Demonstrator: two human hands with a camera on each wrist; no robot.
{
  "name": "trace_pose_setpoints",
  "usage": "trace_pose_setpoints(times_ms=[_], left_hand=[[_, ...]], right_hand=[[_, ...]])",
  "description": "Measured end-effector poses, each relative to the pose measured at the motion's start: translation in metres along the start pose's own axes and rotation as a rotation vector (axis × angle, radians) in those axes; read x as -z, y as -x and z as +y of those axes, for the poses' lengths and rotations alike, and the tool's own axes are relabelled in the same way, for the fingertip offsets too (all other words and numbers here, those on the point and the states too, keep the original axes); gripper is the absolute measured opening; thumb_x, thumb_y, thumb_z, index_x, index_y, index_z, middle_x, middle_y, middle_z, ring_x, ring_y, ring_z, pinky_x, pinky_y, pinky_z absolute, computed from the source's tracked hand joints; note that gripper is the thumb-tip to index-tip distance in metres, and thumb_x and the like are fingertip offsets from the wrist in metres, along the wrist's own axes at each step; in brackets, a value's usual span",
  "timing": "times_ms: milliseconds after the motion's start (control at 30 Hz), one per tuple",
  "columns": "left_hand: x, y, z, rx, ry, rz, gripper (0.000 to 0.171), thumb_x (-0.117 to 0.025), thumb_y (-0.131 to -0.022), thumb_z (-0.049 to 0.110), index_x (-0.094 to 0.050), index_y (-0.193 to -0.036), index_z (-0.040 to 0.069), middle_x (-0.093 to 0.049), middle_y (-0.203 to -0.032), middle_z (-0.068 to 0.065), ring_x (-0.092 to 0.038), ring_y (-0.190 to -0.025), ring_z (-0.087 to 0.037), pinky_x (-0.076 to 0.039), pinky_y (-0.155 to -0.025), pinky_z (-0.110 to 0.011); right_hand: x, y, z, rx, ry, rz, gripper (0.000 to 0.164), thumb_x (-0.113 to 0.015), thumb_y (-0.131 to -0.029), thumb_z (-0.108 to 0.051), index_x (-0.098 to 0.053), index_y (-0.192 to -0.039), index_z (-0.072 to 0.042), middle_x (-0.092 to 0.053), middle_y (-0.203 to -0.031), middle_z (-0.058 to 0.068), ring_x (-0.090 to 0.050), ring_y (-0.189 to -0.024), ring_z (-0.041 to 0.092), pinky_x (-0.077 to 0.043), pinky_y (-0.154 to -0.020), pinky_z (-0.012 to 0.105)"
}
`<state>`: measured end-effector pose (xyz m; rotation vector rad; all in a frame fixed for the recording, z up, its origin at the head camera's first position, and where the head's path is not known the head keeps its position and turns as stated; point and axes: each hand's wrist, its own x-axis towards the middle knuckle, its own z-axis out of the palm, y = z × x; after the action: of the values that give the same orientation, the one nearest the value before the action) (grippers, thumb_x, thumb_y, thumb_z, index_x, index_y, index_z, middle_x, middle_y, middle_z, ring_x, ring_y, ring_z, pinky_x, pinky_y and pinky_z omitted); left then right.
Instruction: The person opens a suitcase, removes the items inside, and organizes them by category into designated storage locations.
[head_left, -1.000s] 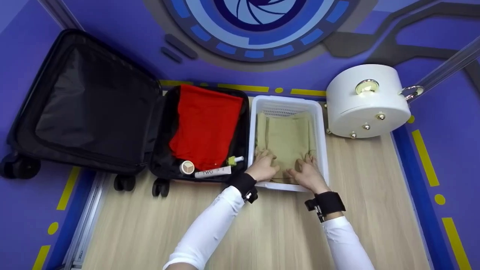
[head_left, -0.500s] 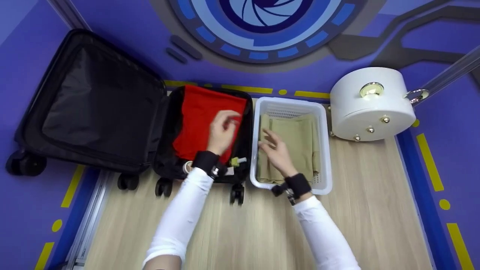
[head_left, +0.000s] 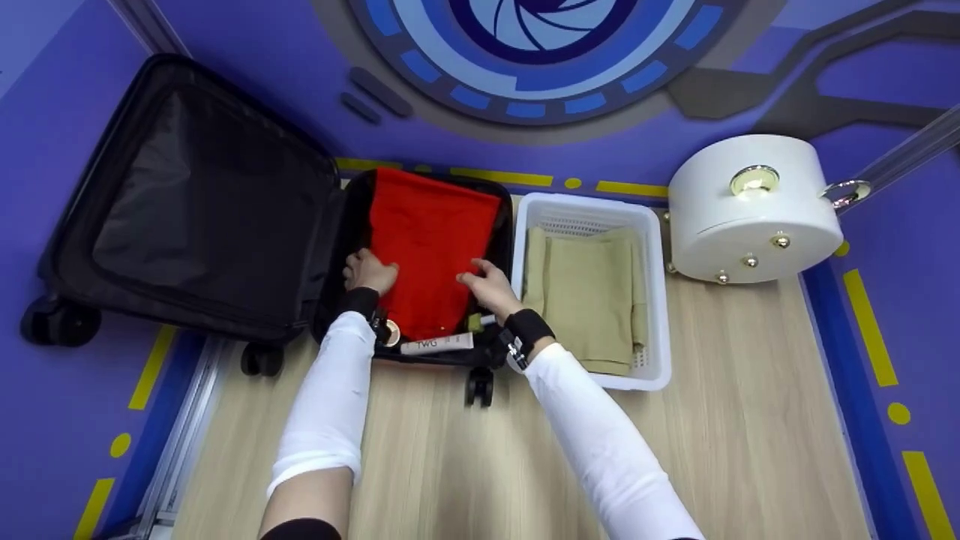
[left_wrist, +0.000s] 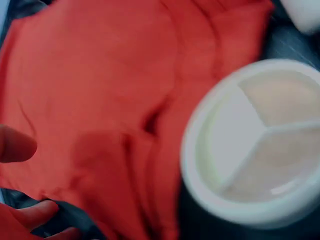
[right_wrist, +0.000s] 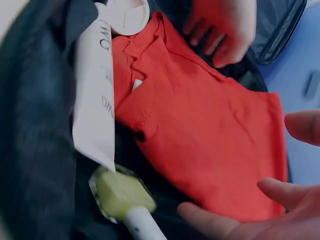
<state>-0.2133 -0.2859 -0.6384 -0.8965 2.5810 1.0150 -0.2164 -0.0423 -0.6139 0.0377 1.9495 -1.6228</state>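
Note:
A folded red garment (head_left: 431, 240) lies in the shell of a black suitcase (head_left: 352, 195). My left hand (head_left: 370, 271) reaches to the garment's left edge, its fingertips down beside the cloth in the left wrist view. At the right edge is my right hand (head_left: 491, 287), thumb and fingers spread apart with nothing between them. Along the suitcase's near side lie a round three-section makeup palette (left_wrist: 255, 145), a white tube (right_wrist: 95, 95) lettered TWG, and a small yellow-green bottle with a white cap (right_wrist: 122, 195).
The suitcase lid (head_left: 202, 202) stands raised on the left. Right of the shell, a white plastic basket (head_left: 658, 300) holds folded khaki cloth (head_left: 589, 300). A white rounded case (head_left: 750, 202) with gold studs stands at the back right, near the blue wall (head_left: 600, 150).
Both hands have left the khaki cloth in the basket and moved left to the suitcase, to either side of the red garment. The khaki cloth lies in the basket.

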Motion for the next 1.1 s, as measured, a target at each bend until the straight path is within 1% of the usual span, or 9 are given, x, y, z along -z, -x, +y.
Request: trace_pose_setpoints(times_ms=[167,333,533,700,800,867,933,1000,1100], left_hand=[[-0.002,0.000,-0.005,0.011,-0.034,-0.035,0.075,-0.058,-0.108,0.032,-0.034,-0.166,-0.008,-0.039,-0.171,-0.036,-0.037,-0.160,-0.054,-0.034,-0.133,-0.064],[-0.002,-0.005,-0.005,0.023,-0.035,-0.042,0.075,-0.063,-0.109,0.034,-0.036,-0.166,-0.007,-0.044,-0.171,-0.032,-0.040,-0.160,-0.052,-0.035,-0.134,-0.063],[-0.013,-0.039,-0.020,-0.035,0.001,-0.046,0.067,-0.068,-0.104,0.038,-0.054,-0.155,-0.004,-0.063,-0.157,-0.028,-0.058,-0.149,-0.047,-0.047,-0.127,-0.057],[-0.027,-0.065,-0.029,-0.112,0.064,-0.081,0.058,-0.069,-0.096,0.041,-0.068,-0.139,0.002,-0.076,-0.139,-0.021,-0.072,-0.126,-0.038,-0.058,-0.109,-0.047],[-0.028,-0.064,-0.026,-0.136,0.098,-0.079,0.058,-0.069,-0.094,0.042,-0.070,-0.138,0.004,-0.078,-0.136,-0.020,-0.074,-0.122,-0.037,-0.058,-0.106,-0.046],[-0.029,-0.063,-0.025,-0.154,0.124,-0.063,0.059,-0.068,-0.094,0.042,-0.069,-0.139,0.004,-0.078,-0.136,-0.020,-0.074,-0.124,-0.038,-0.058,-0.107,-0.047],[-0.030,-0.062,-0.023,-0.176,0.156,-0.039,0.060,-0.066,-0.096,0.041,-0.067,-0.143,0.003,-0.077,-0.138,-0.022,-0.074,-0.127,-0.039,-0.058,-0.109,-0.049],[-0.032,-0.062,-0.022,-0.204,0.197,-0.013,0.061,-0.064,-0.098,0.041,-0.065,-0.147,0.004,-0.076,-0.141,-0.021,-0.073,-0.131,-0.039,-0.057,-0.113,-0.049],[-0.034,-0.063,-0.022,-0.248,0.246,0.011,0.059,-0.060,-0.100,0.040,-0.064,-0.150,0.008,-0.075,-0.144,-0.019,-0.071,-0.134,-0.037,-0.055,-0.116,-0.048]], right_hand=[[-0.006,-0.007,0.004,-0.096,-0.155,-0.038,0.071,-0.059,-0.110,-0.021,-0.034,-0.174,-0.001,-0.040,-0.179,0.024,-0.037,-0.167,0.046,-0.041,-0.132,0.065],[-0.006,-0.011,0.007,-0.141,-0.264,-0.070,0.070,-0.060,-0.110,-0.019,-0.034,-0.173,-0.002,-0.040,-0.179,0.022,-0.032,-0.165,0.049,-0.039,-0.134,0.063],[-0.004,-0.016,0.008,-0.153,-0.309,-0.096,0.066,-0.058,-0.112,-0.017,-0.038,-0.174,-0.006,-0.043,-0.179,0.019,-0.037,-0.164,0.047,-0.043,-0.132,0.054],[-0.004,-0.015,0.010,-0.120,-0.282,-0.116,0.066,-0.058,-0.112,-0.015,-0.038,-0.174,-0.007,-0.044,-0.178,0.020,-0.042,-0.164,0.043,-0.039,-0.134,0.059],[-0.006,-0.014,0.012,-0.070,-0.257,-0.067,0.065,-0.063,-0.109,-0.013,-0.044,-0.171,-0.009,-0.045,-0.173,0.019,-0.054,-0.150,0.035,-0.049,-0.124,0.055],[-0.009,-0.014,0.014,-0.011,-0.220,0.002,0.063,-0.067,-0.107,-0.013,-0.049,-0.167,-0.009,-0.047,-0.166,0.019,-0.059,-0.131,0.027,-0.054,-0.108,0.042],[-0.011,-0.013,0.015,0.050,-0.186,0.084,0.061,-0.072,-0.105,-0.013,-0.053,-0.163,-0.008,-0.049,-0.161,0.019,-0.057,-0.121,0.023,-0.050,-0.097,0.032],[-0.014,-0.012,0.016,0.102,-0.161,0.155,0.059,-0.076,-0.104,-0.013,-0.055,-0.159,-0.005,-0.050,-0.158,0.021,-0.057,-0.121,0.024,-0.048,-0.096,0.028],[-0.017,-0.010,0.017,0.143,-0.154,0.221,0.056,-0.080,-0.101,-0.010,-0.057,-0.153,-0.002,-0.051,-0.153,0.023,-0.057,-0.130,0.029,-0.047,-0.107,0.031]])
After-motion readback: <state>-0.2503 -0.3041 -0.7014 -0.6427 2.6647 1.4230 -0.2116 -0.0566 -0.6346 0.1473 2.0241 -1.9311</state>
